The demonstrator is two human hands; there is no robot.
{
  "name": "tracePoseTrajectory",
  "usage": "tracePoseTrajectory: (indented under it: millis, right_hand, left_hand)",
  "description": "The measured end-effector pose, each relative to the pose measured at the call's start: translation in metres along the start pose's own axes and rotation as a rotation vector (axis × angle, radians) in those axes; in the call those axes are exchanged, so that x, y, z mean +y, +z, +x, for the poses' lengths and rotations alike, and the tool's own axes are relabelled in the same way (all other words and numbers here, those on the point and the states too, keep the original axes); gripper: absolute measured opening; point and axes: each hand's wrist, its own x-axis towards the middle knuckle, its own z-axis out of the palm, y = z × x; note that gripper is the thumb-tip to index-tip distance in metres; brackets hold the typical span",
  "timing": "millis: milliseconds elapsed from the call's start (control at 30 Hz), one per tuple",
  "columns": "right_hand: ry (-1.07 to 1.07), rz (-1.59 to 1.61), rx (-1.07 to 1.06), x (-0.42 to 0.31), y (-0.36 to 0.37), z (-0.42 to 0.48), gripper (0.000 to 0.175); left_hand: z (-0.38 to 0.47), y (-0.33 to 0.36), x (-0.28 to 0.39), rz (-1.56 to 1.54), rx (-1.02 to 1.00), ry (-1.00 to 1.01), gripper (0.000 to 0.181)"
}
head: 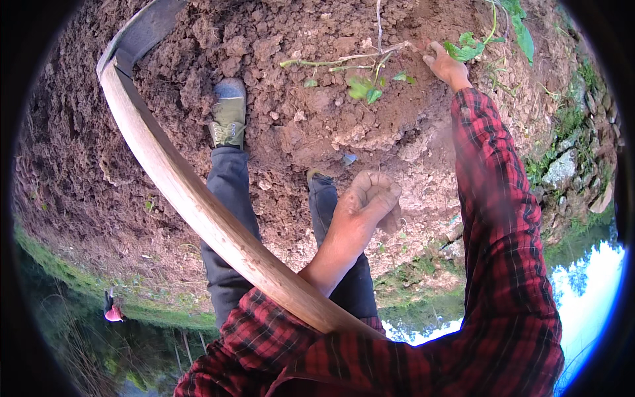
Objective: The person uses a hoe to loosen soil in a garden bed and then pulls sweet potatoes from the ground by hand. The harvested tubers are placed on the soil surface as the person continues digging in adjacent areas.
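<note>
My right hand (446,67) reaches down to the reddish-brown soil (307,119), fingers pointing at the ground beside a cut leafy vine stem (342,62). Whether its fingertips pinch anything is not clear. My left hand (369,201) hangs above the ground in front of my right leg, its fingers curled in; their inside is hidden. A hoe's wooden handle (198,198) crosses over my left forearm and runs in under my chest. Its metal blade (149,32) is at the upper left, against the clods.
Green leaves (521,34) hang beside my right hand. My green canvas shoe (229,111) stands in the loose soil. A small blue scrap (349,159) lies between my feet and the right arm. Stones (560,168) edge the plot at right. A distant person (113,310) is at lower left.
</note>
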Motion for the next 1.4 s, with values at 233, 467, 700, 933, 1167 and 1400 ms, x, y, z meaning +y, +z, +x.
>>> tracePoseTrajectory:
  millis: [233, 467, 700, 933, 1167, 1400]
  right_hand:
    - [-0.137, -0.130, -0.184, -0.011, -0.007, 0.025, 0.051]
    - [-0.044, 0.088, -0.337, -0.052, -0.029, -0.069, 0.043]
    - [-0.017, 0.391, -0.224, -0.144, -0.027, -0.160, 0.036]
    - [-0.378, 1.644, -0.704, -0.196, 0.046, -0.219, 0.054]
    - [0.228, 1.494, -0.174, -0.055, 0.040, -0.122, 0.028]
    - [0.064, 1.814, -0.343, -0.061, 0.067, -0.165, 0.021]
  left_hand:
    - [-0.003, 0.006, 0.009, -0.044, -0.015, 0.030, 0.015]
    - [-0.005, 0.003, 0.018, -0.035, -0.005, 0.048, 0.015]
    - [-0.002, -0.010, 0.013, 0.068, 0.033, 0.120, 0.017]
    - [0.005, -0.016, 0.006, 0.014, 0.008, 0.190, 0.023]
    - [0.015, -0.013, -0.006, 0.022, 0.026, 0.118, 0.024]
    - [0.025, -0.009, -0.008, 0.020, 0.088, 0.114, 0.020]
